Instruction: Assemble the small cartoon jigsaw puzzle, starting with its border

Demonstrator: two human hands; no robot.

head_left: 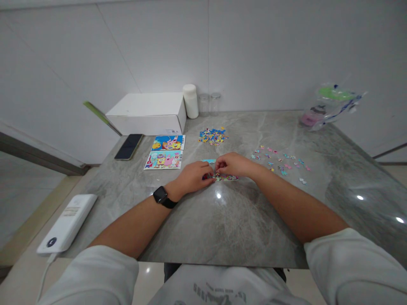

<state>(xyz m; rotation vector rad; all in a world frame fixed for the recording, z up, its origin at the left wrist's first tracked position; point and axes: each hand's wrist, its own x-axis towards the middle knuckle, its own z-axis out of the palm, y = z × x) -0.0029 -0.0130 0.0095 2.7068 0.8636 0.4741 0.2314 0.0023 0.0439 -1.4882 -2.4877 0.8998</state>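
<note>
In front of me lies a partly covered jigsaw puzzle point(227, 178), with a light-blue upper edge and a colourful lower strip. My left hand point(199, 176), with a black watch on its wrist, rests at the puzzle's left side. Its fingers are curled and its thumb and fingertips hold the puzzle's edge. Over the middle of the puzzle, my right hand point(233, 164) has its fingertips pinched together; whatever is between them is hidden. Loose puzzle pieces point(284, 173) lie spread out to the right. A denser heap of puzzle pieces point(213, 136) sits beyond my hands.
Two cartoon picture cards point(163, 160) and a phone point(129, 147) lie to the left. Behind them stand a white box point(144, 123), a white bottle point(190, 101) and two glasses point(215, 105). A plastic bag point(330, 106) is back right, a white power bank point(67, 224) front left.
</note>
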